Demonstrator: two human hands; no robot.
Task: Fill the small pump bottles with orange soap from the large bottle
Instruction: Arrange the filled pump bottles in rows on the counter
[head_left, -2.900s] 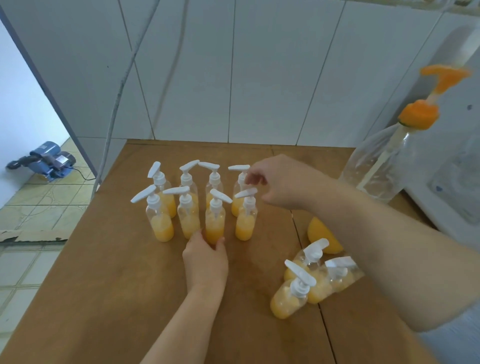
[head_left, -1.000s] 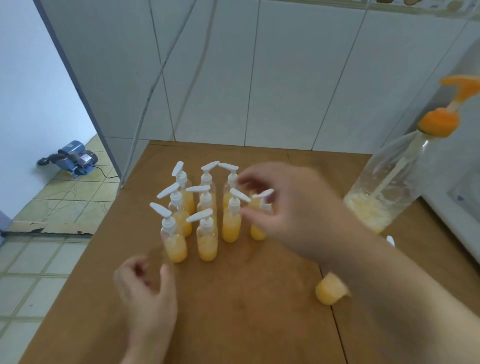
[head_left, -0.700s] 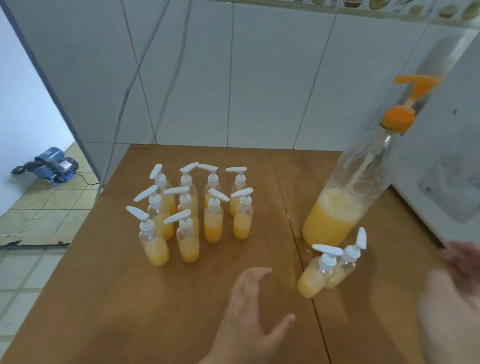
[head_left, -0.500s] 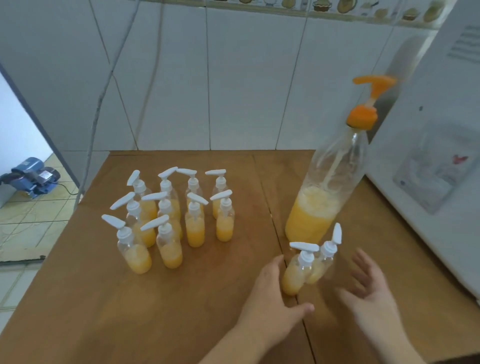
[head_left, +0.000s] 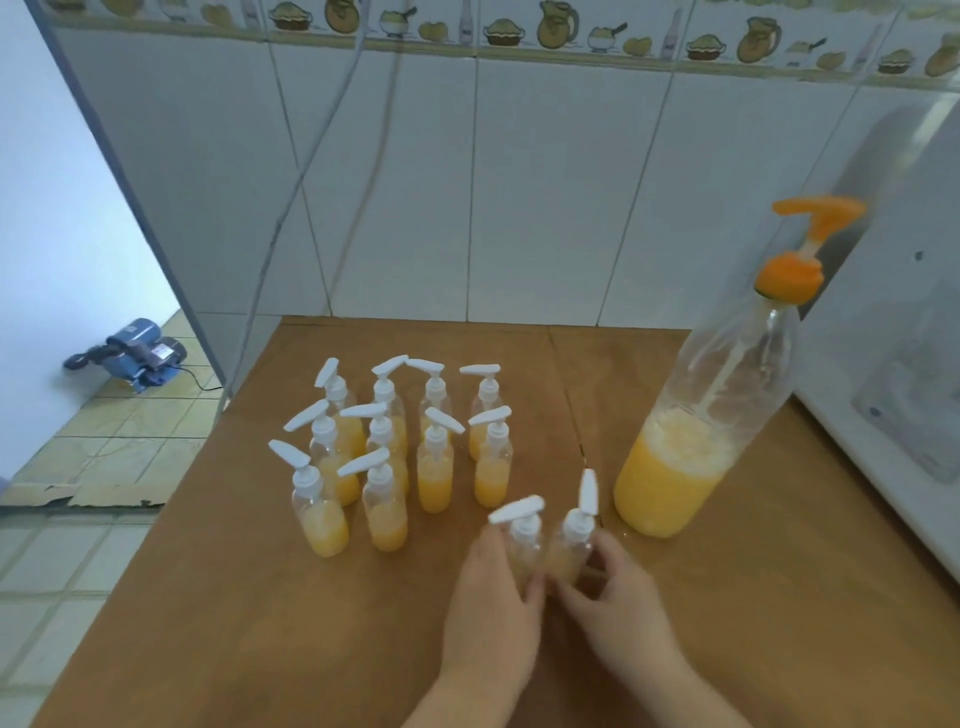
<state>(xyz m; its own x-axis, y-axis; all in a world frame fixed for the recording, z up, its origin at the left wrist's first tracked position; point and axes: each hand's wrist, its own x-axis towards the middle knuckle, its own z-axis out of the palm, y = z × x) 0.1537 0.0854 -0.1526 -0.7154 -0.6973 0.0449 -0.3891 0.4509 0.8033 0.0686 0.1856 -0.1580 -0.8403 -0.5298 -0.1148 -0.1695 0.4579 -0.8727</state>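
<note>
Ten small pump bottles (head_left: 435, 470), capped, part-filled with orange soap: clustered mid-counter (head_left: 218, 613). Two more: my left hand (head_left: 493, 603) grips one bottle (head_left: 523, 545), my right hand (head_left: 615, 605) the other bottle (head_left: 571, 545), fingers curled round each, just beside the large bottle (head_left: 691, 441), roughly a third full. I judge filling nearly done.
</note>
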